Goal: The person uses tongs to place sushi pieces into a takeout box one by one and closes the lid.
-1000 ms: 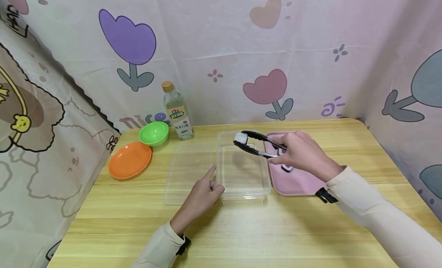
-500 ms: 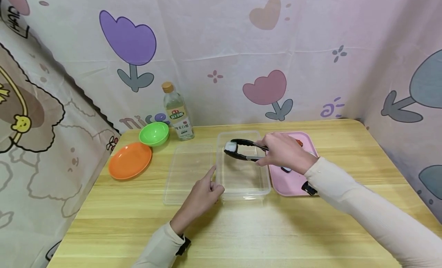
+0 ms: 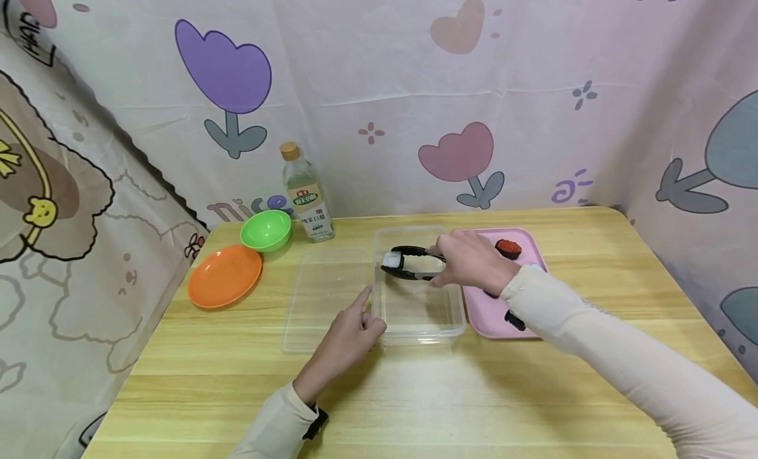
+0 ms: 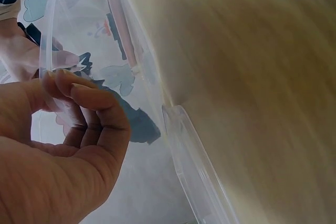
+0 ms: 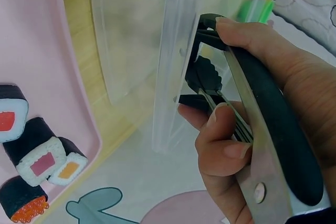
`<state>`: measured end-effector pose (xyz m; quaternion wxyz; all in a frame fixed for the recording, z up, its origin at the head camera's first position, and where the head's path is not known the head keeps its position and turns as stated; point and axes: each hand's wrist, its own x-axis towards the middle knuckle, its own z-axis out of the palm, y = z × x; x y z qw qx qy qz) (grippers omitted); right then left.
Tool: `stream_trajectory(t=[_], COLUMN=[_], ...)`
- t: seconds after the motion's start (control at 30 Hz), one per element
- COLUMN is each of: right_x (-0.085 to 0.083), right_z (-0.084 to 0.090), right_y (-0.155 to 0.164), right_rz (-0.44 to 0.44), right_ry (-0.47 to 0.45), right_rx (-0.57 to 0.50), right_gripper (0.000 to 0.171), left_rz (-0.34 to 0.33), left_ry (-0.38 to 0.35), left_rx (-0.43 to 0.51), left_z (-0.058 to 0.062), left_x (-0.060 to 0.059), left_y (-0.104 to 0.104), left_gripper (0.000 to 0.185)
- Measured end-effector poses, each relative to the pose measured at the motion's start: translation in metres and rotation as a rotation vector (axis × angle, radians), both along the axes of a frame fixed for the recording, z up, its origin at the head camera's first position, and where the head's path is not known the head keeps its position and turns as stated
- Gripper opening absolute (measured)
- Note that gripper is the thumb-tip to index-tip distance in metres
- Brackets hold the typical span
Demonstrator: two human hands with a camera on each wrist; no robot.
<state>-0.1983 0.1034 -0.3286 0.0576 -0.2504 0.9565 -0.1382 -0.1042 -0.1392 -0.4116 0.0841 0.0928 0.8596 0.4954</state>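
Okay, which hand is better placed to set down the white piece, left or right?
Right, I'd say: the right hand grips the tongs, which hold the white piece in or just over the clear box. The left hand, at the box's left side, holds no tool.

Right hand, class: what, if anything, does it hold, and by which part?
The right hand holds the tongs by their arms; a white piece sits between their tips.
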Motion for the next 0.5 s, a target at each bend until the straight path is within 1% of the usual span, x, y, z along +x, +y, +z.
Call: stream_trajectory(t=[0.17,0.33,0.5], right_x=[-0.0004,-0.0009,0.0008], right_z=[-0.0015,-0.0016,0.0025], right_y=[-0.0023,-0.0032,-0.0013], right_rz=[0.003,0.0,-0.002], right_ry=[0.012,0.009,0.004], right_rx=[0.03,0.033,0.025], right_gripper=[0.059,0.059,0.061], left_rz=[-0.002,-0.002,-0.001], left_ry=[0.008,0.011,0.0], left_rx=[-0.004,-0.005,0.006], left_z=[-0.0001,-0.0001,-0.0007], left_x=[0.0,0.0001,0.0002], left_y=[0.0008,0.0015,0.0014], left_gripper=[0.078,0.078,0.078])
